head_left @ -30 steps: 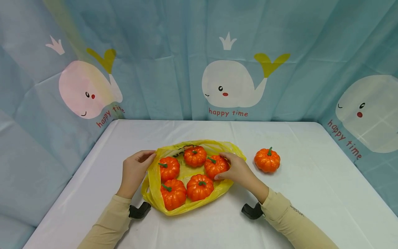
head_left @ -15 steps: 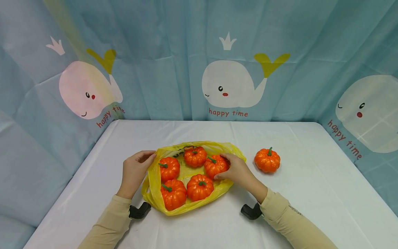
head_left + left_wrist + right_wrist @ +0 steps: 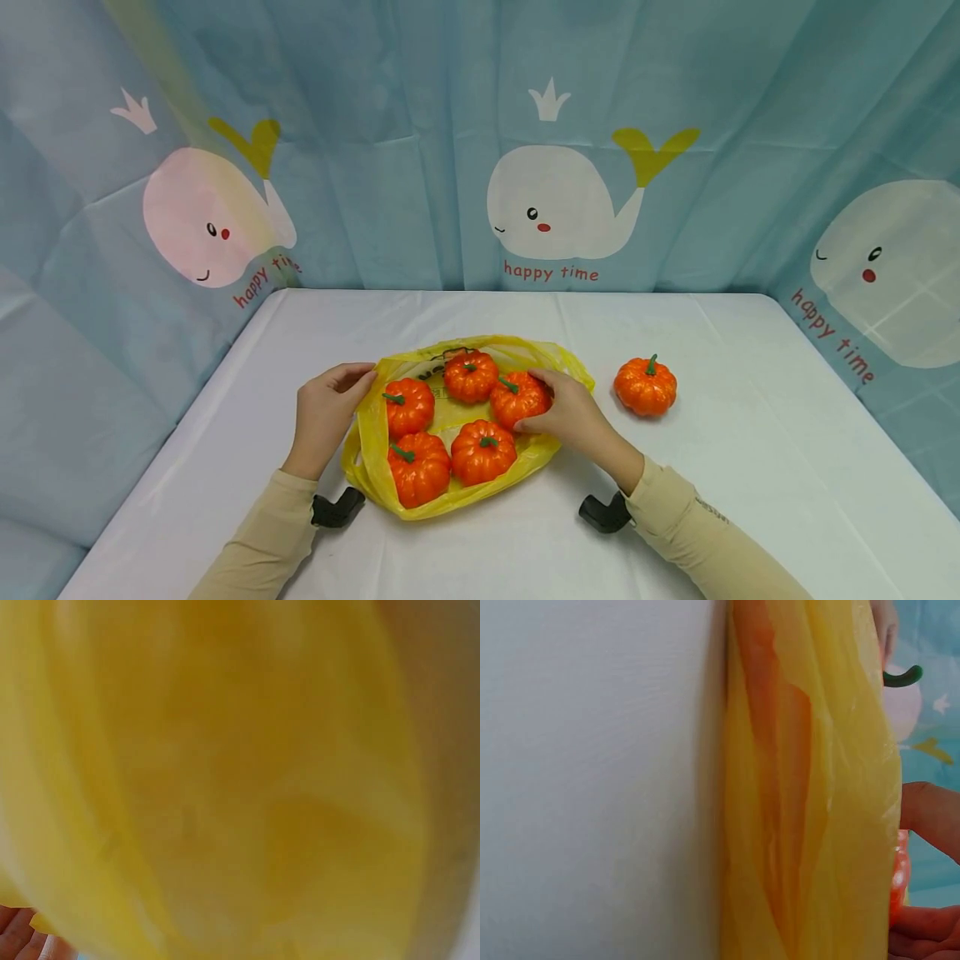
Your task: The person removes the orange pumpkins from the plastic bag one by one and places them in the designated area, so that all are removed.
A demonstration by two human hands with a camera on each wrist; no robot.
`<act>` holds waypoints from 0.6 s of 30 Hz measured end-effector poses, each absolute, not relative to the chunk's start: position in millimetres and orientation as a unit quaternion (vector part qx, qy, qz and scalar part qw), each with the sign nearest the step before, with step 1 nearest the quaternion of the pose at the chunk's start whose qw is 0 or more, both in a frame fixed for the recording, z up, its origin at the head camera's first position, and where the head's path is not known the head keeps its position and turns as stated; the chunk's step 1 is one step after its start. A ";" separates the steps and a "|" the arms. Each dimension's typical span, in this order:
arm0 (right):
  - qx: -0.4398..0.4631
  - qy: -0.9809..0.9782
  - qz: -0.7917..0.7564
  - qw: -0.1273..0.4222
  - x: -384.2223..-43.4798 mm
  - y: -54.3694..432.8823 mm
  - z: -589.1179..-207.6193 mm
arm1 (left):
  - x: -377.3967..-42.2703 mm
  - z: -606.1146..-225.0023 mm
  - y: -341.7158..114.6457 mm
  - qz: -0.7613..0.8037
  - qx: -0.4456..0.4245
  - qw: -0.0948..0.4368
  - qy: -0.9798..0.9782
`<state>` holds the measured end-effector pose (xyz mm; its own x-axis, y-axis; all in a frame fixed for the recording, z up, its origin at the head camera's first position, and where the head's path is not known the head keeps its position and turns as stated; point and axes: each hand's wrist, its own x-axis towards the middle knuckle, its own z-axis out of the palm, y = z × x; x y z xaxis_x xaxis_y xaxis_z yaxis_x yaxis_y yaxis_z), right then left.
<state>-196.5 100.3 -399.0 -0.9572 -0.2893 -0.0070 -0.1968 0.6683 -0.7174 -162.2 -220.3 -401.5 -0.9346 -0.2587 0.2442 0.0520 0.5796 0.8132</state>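
A yellow plastic bag [image 3: 360, 467] lies with its mouth wide open, and several orange toy pumpkins with green stems sit inside. My left hand [image 3: 324, 417] pinches the bag's left rim. Inside the right part of the bag, my right hand [image 3: 576, 415] grips a pumpkin [image 3: 517, 398], thumb on the near side and fingers on the far side. Yellow plastic [image 3: 225, 765] fills most of the left wrist view, blurred. From the right wrist, the bag's side [image 3: 840, 787] covers much of that pumpkin, and my thumb [image 3: 930, 817] shows at the right edge.
One more pumpkin [image 3: 645, 387] stands on the white tablecloth [image 3: 750, 467], right of the bag. Black camera mounts [image 3: 337, 507] stick out at both wrists. A blue curtain [image 3: 405, 208] with whale prints hangs behind the table.
My right hand and the pumpkin it holds have shifted very slightly left. The bag's far rim has stirred a little. My left hand stays where it was.
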 end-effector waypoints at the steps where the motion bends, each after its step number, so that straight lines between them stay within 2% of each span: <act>1: -0.134 0.911 -0.385 0.059 -195.9 100.5 -398.0 | -162.1 -401.5 -220.2 -0.455 0.059 0.171 -0.872; 9: -0.132 0.906 -0.399 0.052 -189.7 104.2 -385.4 | -161.9 -401.7 -220.2 -0.458 0.062 0.168 -0.871; 18: -0.113 0.881 -0.453 0.075 -181.9 111.8 -364.3 | -162.5 -402.4 -220.6 -0.465 0.063 0.163 -0.868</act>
